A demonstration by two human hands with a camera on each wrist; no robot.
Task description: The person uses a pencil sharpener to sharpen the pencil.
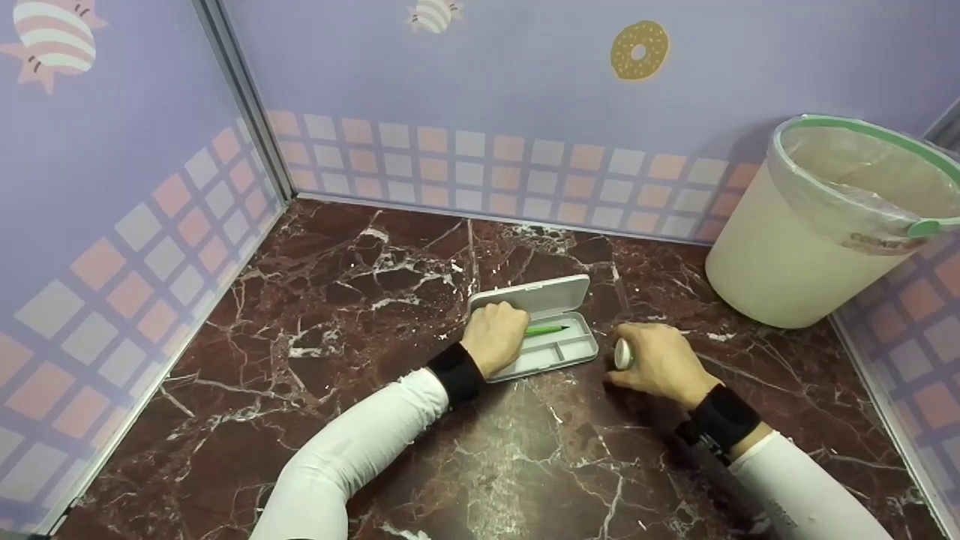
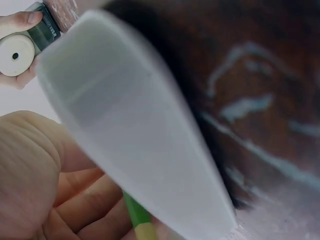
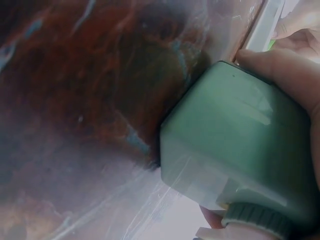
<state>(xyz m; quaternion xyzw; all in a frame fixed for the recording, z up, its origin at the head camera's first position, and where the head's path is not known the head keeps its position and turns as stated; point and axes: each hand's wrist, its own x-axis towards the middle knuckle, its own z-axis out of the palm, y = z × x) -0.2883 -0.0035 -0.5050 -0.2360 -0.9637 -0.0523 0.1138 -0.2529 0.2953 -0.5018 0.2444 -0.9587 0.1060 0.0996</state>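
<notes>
An open pencil case (image 1: pixel 577 349), pale grey with compartments, lies on the marbled surface with its lid (image 1: pixel 555 292) raised at the back. My left hand (image 1: pixel 495 337) is over the case's left part, fingers curled round a green pencil (image 1: pixel 547 330) whose dark tip points right. In the left wrist view, the case's wall (image 2: pixel 125 110) covers part of those fingers. To the right of the case, my right hand (image 1: pixel 660 360) grips a green, box-shaped pencil sharpener (image 3: pixel 235 130). Its white round front (image 2: pixel 17 55) with a central hole faces the case.
A cream bin (image 1: pixel 787 255) with a green rim and a clear liner stands at the back right. Patterned panels (image 1: pixel 480 165) wall in the back and both sides. Small white specks lie on the dark red marbled surface (image 1: pixel 360 315) behind and left of the case.
</notes>
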